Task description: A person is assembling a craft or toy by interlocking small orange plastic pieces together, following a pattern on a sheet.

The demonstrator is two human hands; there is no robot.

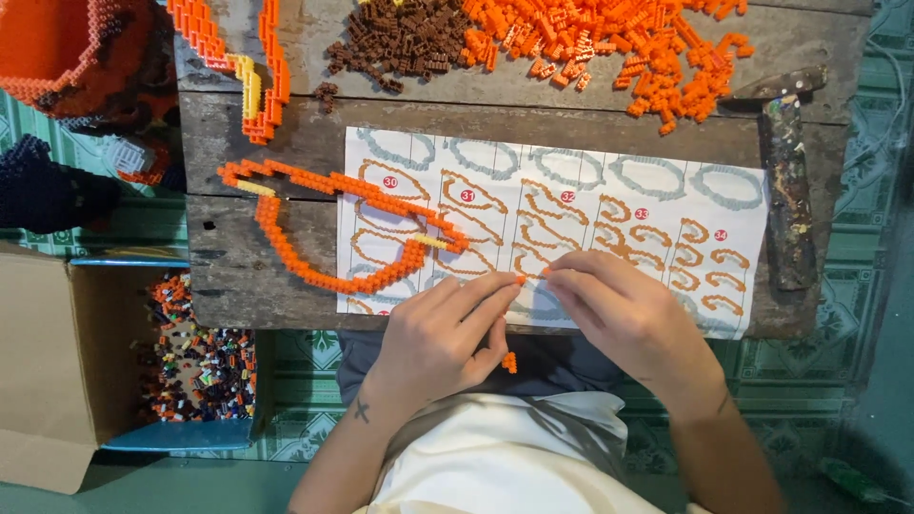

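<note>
Both hands, the left hand [443, 328] and right hand [624, 309], pinch one small orange brick piece [526, 278] between fingertips at the desk [286, 143] edge, six o'clock of the pattern sheet [571, 219].

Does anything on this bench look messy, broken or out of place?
Mostly orderly. The old wooden bench top is cracked and worn, and a paint-smeared hammer lies at its right end. One small orange brick piece hangs below the left hand, off the printed paper template.

A worn wooden table [238, 295] bears a printed pattern sheet [590, 190], orange brick outlines [314, 271], and loose orange [609, 48] and brown bricks [400, 38].
</note>
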